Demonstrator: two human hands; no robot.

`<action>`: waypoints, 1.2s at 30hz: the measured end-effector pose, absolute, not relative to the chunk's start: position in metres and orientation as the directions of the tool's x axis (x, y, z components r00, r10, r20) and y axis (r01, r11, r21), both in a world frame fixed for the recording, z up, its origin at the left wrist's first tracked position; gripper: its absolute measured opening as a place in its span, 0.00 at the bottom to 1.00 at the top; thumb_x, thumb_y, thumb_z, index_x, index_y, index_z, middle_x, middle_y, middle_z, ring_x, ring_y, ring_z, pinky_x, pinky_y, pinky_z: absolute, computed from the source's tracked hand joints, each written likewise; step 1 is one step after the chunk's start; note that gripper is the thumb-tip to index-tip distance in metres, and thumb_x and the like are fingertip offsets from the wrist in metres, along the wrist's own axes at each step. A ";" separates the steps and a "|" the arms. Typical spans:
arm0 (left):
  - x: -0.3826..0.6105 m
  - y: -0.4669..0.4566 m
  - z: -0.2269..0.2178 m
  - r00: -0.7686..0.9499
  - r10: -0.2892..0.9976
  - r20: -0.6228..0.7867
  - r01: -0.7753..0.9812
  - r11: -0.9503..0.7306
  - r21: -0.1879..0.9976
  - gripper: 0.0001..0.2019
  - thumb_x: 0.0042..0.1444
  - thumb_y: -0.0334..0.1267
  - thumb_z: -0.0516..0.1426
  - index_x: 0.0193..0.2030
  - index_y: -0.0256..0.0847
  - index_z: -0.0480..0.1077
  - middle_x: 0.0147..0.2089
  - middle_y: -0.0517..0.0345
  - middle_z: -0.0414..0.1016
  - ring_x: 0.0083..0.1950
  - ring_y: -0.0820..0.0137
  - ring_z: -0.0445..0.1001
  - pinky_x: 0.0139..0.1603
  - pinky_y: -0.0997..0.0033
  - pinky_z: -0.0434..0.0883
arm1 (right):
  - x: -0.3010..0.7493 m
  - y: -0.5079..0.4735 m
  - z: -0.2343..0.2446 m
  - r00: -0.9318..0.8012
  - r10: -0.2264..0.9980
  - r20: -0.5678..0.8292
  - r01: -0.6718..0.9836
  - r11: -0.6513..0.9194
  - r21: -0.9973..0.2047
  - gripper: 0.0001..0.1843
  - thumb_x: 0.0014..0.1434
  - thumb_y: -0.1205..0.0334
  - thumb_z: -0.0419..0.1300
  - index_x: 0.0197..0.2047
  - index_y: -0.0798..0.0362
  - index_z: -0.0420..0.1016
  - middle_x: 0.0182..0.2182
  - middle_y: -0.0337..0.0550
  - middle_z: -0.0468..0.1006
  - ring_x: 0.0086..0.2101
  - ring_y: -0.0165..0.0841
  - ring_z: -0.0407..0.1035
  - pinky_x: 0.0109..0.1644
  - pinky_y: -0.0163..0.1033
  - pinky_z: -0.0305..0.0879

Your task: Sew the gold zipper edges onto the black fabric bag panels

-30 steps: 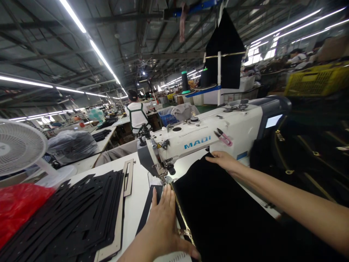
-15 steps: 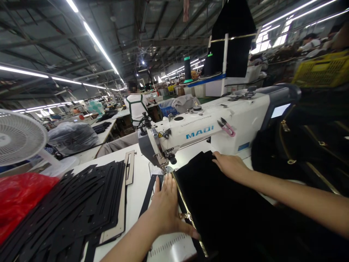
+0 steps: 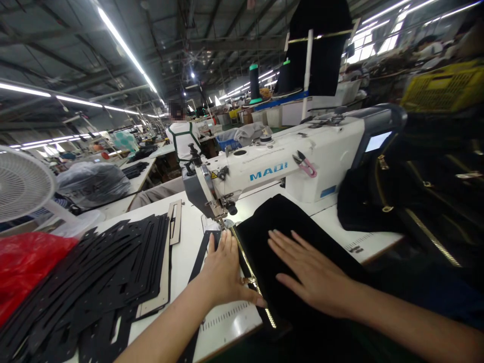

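Seemingly early in the seam: the gold zipper (image 3: 239,250) edging the black fabric (image 3: 280,222), lower centre, lies almost wholly short of the presser foot (image 3: 220,220). Left hand (image 3: 223,272) and right hand (image 3: 310,275) press flat there, fingers outstretched, grasping nothing

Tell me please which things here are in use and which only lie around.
In use: left hand, right hand, black fabric, gold zipper, sewing machine.
Lying about: pink snips, black cut pieces, white fan, red bag.
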State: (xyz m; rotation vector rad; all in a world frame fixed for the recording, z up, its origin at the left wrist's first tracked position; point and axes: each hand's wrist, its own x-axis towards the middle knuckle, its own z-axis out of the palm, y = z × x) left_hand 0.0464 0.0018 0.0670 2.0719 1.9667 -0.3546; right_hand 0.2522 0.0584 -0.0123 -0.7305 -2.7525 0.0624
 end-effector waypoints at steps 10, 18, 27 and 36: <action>0.046 -0.001 0.070 0.052 0.910 -0.412 0.998 -0.029 0.062 0.66 0.34 0.71 0.55 0.66 0.21 0.30 0.67 0.33 0.22 0.67 0.49 0.23 0.63 0.42 0.28 | 0.254 0.080 0.017 -0.745 0.516 0.423 0.537 0.840 -0.079 0.26 0.59 0.64 0.45 0.59 0.63 0.63 0.61 0.56 0.55 0.62 0.43 0.44 0.64 0.56 0.40; 0.044 -0.001 0.066 0.050 0.915 -0.401 0.998 -0.028 0.060 0.65 0.35 0.70 0.55 0.66 0.23 0.29 0.68 0.33 0.24 0.68 0.51 0.22 0.63 0.42 0.30 | 0.208 0.079 0.002 -0.846 0.465 0.263 0.375 0.867 -0.327 0.31 0.63 0.50 0.47 0.64 0.59 0.54 0.63 0.55 0.51 0.62 0.40 0.43 0.65 0.54 0.38; 0.045 -0.002 0.070 0.030 0.912 -0.409 0.996 0.006 0.086 0.67 0.32 0.71 0.55 0.66 0.24 0.28 0.68 0.36 0.20 0.68 0.52 0.21 0.64 0.42 0.29 | 0.276 0.083 0.003 -0.774 0.545 0.321 0.508 0.838 -0.198 0.37 0.60 0.44 0.50 0.64 0.63 0.53 0.62 0.57 0.52 0.62 0.43 0.43 0.64 0.57 0.36; 0.061 -0.040 0.065 0.040 0.997 -0.061 0.992 -0.033 0.122 0.25 0.55 0.50 0.54 0.58 0.44 0.62 0.66 0.48 0.55 0.66 0.55 0.52 0.65 0.44 0.42 | 0.236 0.054 0.015 -0.814 0.476 0.332 0.401 0.875 -0.272 0.31 0.59 0.43 0.51 0.54 0.60 0.69 0.54 0.59 0.67 0.54 0.49 0.59 0.56 0.57 0.55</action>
